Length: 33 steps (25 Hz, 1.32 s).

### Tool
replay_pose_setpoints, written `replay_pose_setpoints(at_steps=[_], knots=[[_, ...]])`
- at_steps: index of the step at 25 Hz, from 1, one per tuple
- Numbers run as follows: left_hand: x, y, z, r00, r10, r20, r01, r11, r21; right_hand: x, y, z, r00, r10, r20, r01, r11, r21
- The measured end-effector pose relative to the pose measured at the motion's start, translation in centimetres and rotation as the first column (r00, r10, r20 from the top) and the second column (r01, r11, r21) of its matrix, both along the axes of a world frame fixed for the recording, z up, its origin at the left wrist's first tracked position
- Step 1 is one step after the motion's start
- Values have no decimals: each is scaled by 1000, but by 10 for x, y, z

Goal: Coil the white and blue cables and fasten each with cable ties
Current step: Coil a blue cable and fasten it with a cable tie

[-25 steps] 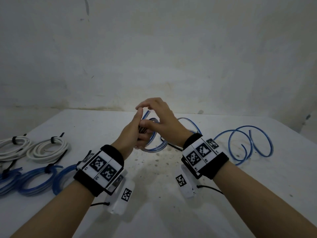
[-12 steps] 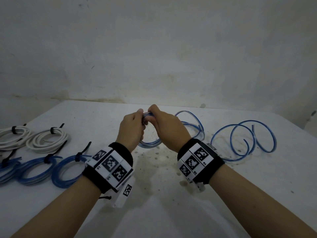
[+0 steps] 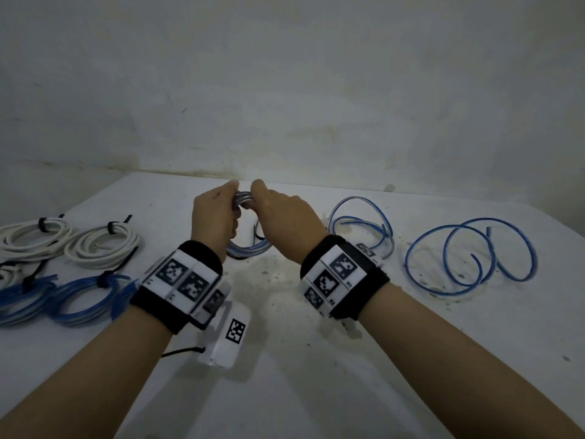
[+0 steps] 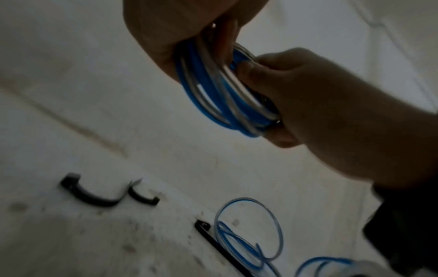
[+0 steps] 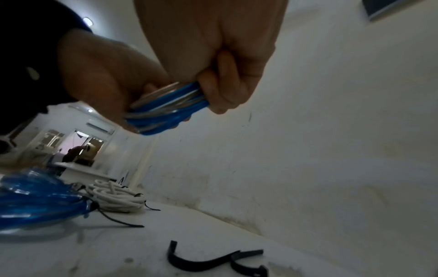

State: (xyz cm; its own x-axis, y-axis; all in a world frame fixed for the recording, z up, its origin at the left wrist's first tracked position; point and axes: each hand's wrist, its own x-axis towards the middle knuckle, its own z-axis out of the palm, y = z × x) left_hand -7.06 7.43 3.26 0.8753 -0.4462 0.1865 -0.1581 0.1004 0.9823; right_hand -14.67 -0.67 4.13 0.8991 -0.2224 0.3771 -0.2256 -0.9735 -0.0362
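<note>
A blue cable coil is held upright above the white table, near the middle. My left hand grips its top from the left and my right hand grips it right beside. The coil's lower arc hangs between my wrists. In the left wrist view the strands run from my left hand into the right hand's curled fingers. The right wrist view shows the bundle clamped between both fists. Whether a tie is on this coil is hidden.
Two loose blue cables lie at the right. Tied white coils and tied blue coils lie at the left. Loose black cable ties lie below my hands.
My right hand came down from above the left hand and now grips the coil's top beside it. Both hands moved slightly away from me with the coil.
</note>
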Motion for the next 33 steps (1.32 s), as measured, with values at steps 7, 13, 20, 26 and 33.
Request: replay_pose_setpoints(at_steps=[7, 13, 20, 26, 33], knots=[[75, 40, -10, 933, 265, 242, -286, 957, 52, 65, -47, -20, 911, -6, -413, 114, 965, 236], [94, 47, -10, 868, 305, 393, -380, 916, 130, 104, -58, -60, 824, -135, -550, 134, 990, -43], [65, 6, -7, 830, 167, 532, -333, 914, 232, 54, -66, -18, 982, -127, -143, 190, 734, 652], [33, -45, -16, 820, 112, 561, -327, 896, 300, -25, -41, 19, 947, 12, 322, -301, 391, 870], [19, -60, -34, 805, 54, 591, -206, 959, 194, -16, -42, -16, 994, 25, 108, -94, 715, 693]])
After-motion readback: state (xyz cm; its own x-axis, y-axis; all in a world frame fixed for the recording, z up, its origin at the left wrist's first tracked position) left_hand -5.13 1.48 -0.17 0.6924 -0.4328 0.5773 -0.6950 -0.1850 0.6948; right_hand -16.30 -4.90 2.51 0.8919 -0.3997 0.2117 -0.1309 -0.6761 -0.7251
